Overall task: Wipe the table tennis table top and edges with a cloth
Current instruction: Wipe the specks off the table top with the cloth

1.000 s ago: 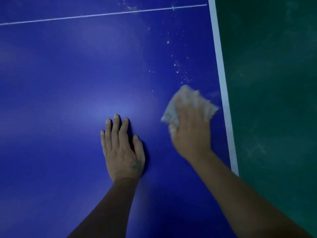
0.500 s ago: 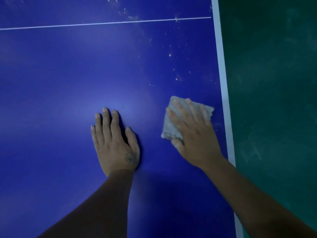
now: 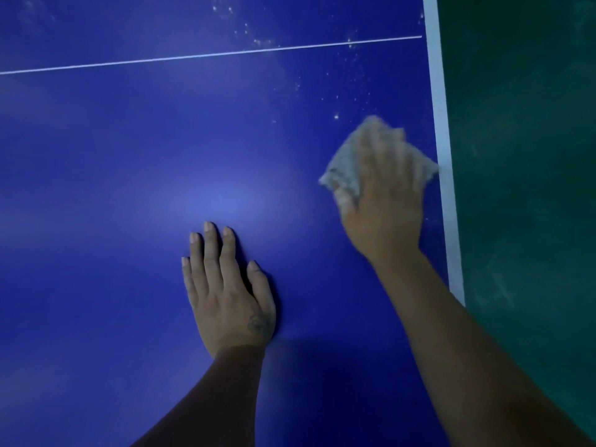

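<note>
Under blurred right hand (image 3: 383, 217), half-hidden cloth (image 3: 343, 162)

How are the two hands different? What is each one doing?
The left hand lies flat on the bare blue table top; the right hand presses a pale crumpled cloth against it. The left hand looks sharp, the right hand blurred. The left hand sits farther from the white edge stripe than the right hand. Both have straight fingers, palms down.
</note>
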